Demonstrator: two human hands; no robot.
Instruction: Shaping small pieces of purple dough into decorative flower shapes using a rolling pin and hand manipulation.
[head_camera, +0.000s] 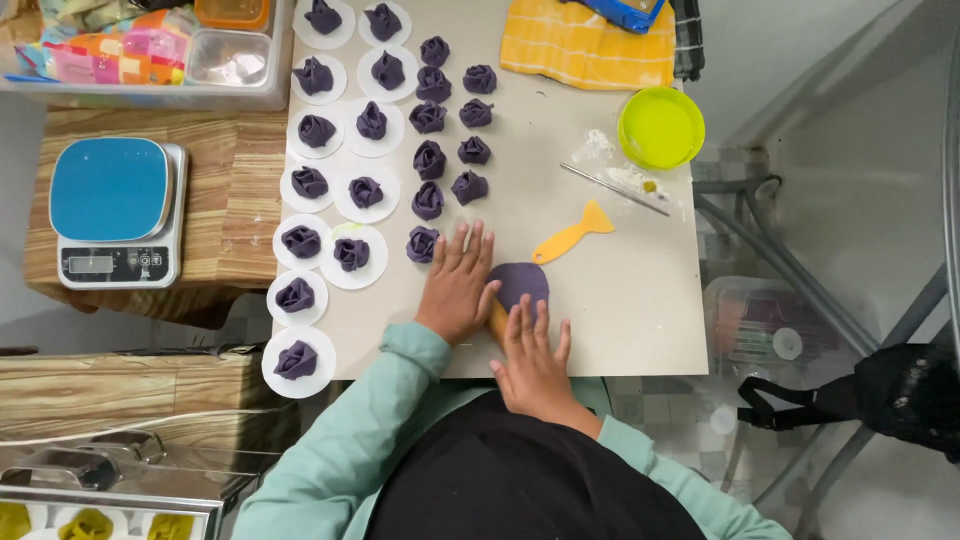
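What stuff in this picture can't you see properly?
- Rolling pin, head view: both hands cover it, only a short wooden bit shows.
- Purple dough sheet: its near edge is under the right hand.
- Left hand: its palm side is hidden.
- Scale display: too small to tell.
- Yellow shapes, bottom left: cut off by the frame edge.
- Blue item, top: cut off.

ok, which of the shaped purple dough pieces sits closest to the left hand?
The bottom piece of the bare-board column, right at the left hand's fingertips. Unlike the pieces to its left, it has no white paper round under it.
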